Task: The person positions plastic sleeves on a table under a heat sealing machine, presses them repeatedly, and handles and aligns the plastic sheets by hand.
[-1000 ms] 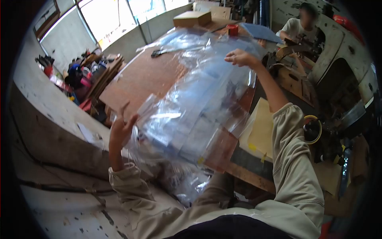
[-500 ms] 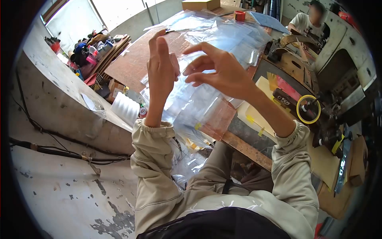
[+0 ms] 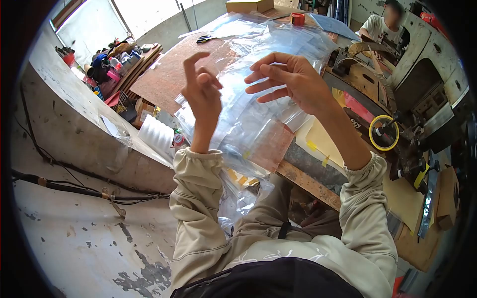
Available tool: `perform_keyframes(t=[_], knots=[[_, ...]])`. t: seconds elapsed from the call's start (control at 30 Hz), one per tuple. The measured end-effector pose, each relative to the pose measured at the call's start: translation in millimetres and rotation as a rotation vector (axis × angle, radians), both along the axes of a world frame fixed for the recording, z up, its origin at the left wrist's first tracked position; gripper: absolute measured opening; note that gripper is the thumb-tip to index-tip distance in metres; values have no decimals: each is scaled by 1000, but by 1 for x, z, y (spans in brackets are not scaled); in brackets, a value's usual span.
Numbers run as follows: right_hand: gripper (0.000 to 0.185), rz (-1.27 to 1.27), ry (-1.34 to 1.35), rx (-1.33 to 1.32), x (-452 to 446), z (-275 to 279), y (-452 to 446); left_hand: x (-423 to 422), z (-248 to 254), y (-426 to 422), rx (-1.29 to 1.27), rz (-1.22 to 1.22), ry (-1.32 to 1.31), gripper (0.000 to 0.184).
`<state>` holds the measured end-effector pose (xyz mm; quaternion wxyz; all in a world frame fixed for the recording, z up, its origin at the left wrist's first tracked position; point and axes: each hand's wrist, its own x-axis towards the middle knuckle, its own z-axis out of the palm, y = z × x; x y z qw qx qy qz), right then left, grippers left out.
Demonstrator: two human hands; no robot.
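Film (image 3: 233,119), clear, shiny, wrinkled, lies in flat layers on brown rough board (image 3: 171,67). Left hand (image 3: 202,94) and right hand (image 3: 293,82) are above film, empty, fingers bent loosely, hands apart.

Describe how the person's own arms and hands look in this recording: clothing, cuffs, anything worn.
The left hand and right hand are bare, with no gloves. The left sleeve and right sleeve are loose, creased, pale khaki cloth with stitched seams, ending in gathered cuffs partway up the forearms.
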<state>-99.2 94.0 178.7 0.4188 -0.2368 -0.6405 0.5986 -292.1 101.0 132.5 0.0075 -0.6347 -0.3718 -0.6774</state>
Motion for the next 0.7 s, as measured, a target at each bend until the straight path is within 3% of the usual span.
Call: perform_keyframes(t=[0.07,0.1,0.17,0.2,0.23,0.27,0.3,0.33,0.37,0.4,0.43,0.47,0.5,0.57,0.7], knots=[[19,-57,-26,39,2,0,2,-44,-15,24,287,109,99,42],[18,-100,-60,81,3,-2,3,-63,-8,10,169,366,150,39],[16,-130,-209,109,2,-8,-2,-137,2,21,134,404,-121,59],[17,-111,-324,92,-3,-15,-9,-144,33,-7,-119,489,-298,61],[18,120,-513,426,-4,-45,-2,-171,55,-14,-70,471,-398,62],[19,366,-674,39,-14,-39,-24,-234,62,-11,15,1180,218,59],[23,728,-678,722,-23,-80,-13,-178,110,-44,-73,582,-403,50],[46,905,-675,662,-31,-72,-30,-202,126,-38,66,490,-343,43],[63,766,-698,698,-46,-68,-35,-205,149,-40,-20,303,-462,44],[81,628,-722,733,-61,-62,-38,-202,163,-40,-29,263,-349,45],[102,478,-628,648,-75,-49,-39,-186,170,-41,18,336,-158,44],[115,255,-354,858,-92,-48,-37,-156,176,-36,105,484,-101,40],[96,197,-188,753,-104,-36,-42,-154,179,-25,185,540,102,40],[57,137,36,468,-122,-16,-48,-110,173,-16,61,421,13,45],[25,46,279,147,-124,1,-19,-65,136,-8,-132,-163,-351,60]])
